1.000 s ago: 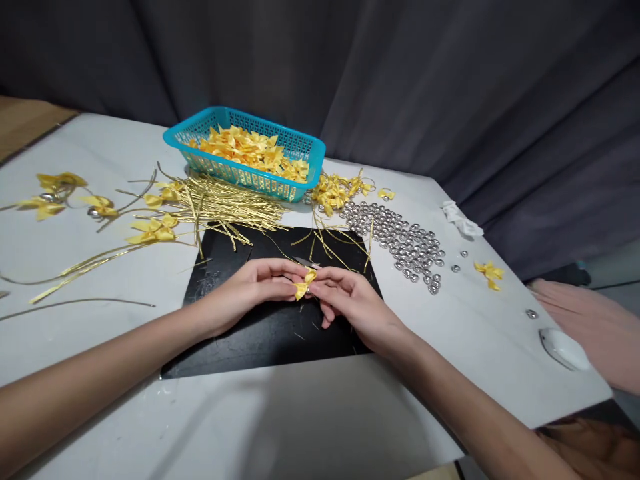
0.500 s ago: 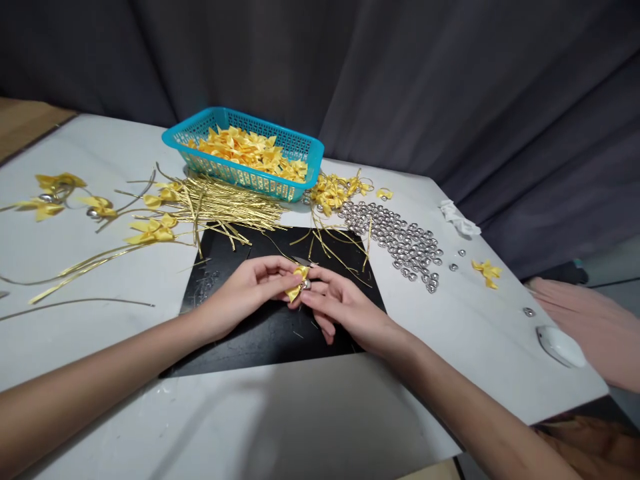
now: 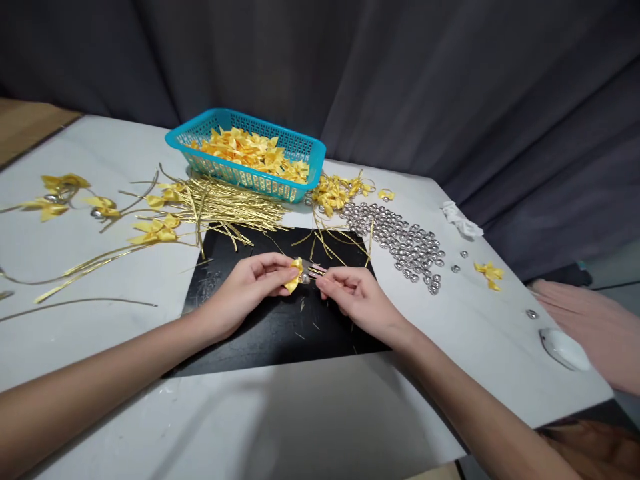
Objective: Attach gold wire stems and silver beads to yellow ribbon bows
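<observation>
Above a black mat, my left hand pinches a yellow ribbon bow between thumb and fingers. A small, round silver bead sits against the bow's right side. Two thin strands of a gold twist tie run from the bead to the right. Their far ends disappear into the closed fingertips of my right hand. The hands are a short way apart, with the strands stretched between them.
Behind the mat stands a blue basket of yellow bows, with a pile of gold twist ties before it. Silver beads lie spread to the right. More bows lie at left. A white computer mouse is near the right edge.
My right hand has drawn away to the right from the bow, now pinching the gold strands. My left hand still holds the bow in nearly the same place.
</observation>
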Demonstrator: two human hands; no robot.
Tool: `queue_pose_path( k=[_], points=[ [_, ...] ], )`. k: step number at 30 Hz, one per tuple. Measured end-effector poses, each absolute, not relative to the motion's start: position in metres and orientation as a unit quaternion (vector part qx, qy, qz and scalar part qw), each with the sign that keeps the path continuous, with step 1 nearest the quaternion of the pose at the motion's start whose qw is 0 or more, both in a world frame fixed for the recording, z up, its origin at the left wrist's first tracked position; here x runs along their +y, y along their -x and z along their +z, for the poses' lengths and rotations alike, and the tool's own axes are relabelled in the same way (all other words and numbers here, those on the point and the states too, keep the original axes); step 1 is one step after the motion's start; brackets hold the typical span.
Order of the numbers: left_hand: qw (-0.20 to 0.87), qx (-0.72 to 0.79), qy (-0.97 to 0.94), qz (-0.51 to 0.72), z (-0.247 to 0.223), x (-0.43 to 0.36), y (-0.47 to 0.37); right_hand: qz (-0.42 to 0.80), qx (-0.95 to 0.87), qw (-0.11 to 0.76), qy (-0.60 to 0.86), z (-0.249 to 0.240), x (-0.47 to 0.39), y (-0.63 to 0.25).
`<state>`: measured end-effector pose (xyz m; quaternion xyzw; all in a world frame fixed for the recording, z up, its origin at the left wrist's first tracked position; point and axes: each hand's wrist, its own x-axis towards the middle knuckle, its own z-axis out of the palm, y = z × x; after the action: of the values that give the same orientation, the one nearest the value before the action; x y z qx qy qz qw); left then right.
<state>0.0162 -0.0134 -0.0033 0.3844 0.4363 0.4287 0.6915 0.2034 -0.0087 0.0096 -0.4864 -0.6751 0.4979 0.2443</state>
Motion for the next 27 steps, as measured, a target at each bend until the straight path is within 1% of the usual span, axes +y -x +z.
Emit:
queue_pose_path(
  k=[1, 3, 5, 6, 9, 11, 13, 14, 16, 18, 20, 23, 25, 27],
  points=[
    [0.687, 0.44, -0.384, 0.431, -0.003, -0.014, -0.016, 0.452, -0.691, 0.262, 0.499, 0.006, -0.009, -0.203],
    [0.679, 0.452, -0.379, 0.438, -0.001, -0.015, -0.017, 0.321, -0.733, 0.311, 0.513, 0.0, -0.012, -0.202],
    [0.672, 0.464, -0.369, 0.445, 0.002, -0.016, -0.019, 0.194, -0.777, 0.345, 0.489, -0.002, -0.017, -0.2],
    [0.671, 0.467, -0.365, 0.445, 0.003, -0.017, -0.019, 0.15, -0.799, 0.35, 0.465, -0.003, -0.019, -0.199],
    [0.678, 0.464, -0.366, 0.437, 0.005, -0.017, -0.02, 0.084, -0.847, 0.35, 0.392, -0.002, -0.024, -0.195],
    [0.685, 0.456, -0.369, 0.432, 0.005, -0.017, -0.02, 0.08, -0.859, 0.352, 0.364, -0.002, -0.024, -0.194],
    [0.694, 0.448, -0.376, 0.421, 0.004, -0.017, -0.019, 0.125, -0.85, 0.367, 0.357, -0.002, -0.023, -0.193],
    [0.695, 0.447, -0.382, 0.413, 0.004, -0.017, -0.018, 0.171, -0.832, 0.377, 0.369, -0.002, -0.022, -0.193],
    [0.672, 0.461, -0.4, 0.419, 0.003, -0.018, -0.017, 0.303, -0.764, 0.392, 0.413, -0.002, -0.019, -0.193],
    [0.618, 0.481, -0.434, 0.446, 0.003, -0.017, -0.016, 0.447, -0.675, 0.38, 0.448, -0.001, -0.016, -0.194],
    [0.58, 0.481, -0.486, 0.443, 0.002, -0.015, -0.015, 0.551, -0.601, 0.36, 0.454, 0.001, -0.014, -0.196],
    [0.594, 0.455, -0.55, 0.37, 0.0, -0.012, -0.014, 0.615, -0.547, 0.353, 0.445, 0.005, -0.013, -0.197],
    [0.602, 0.452, -0.557, 0.35, -0.001, -0.011, -0.014, 0.617, -0.542, 0.36, 0.442, 0.007, -0.013, -0.197],
    [0.598, 0.458, -0.553, 0.355, -0.002, -0.011, -0.013, 0.595, -0.56, 0.369, 0.444, 0.008, -0.014, -0.196]
  ],
)
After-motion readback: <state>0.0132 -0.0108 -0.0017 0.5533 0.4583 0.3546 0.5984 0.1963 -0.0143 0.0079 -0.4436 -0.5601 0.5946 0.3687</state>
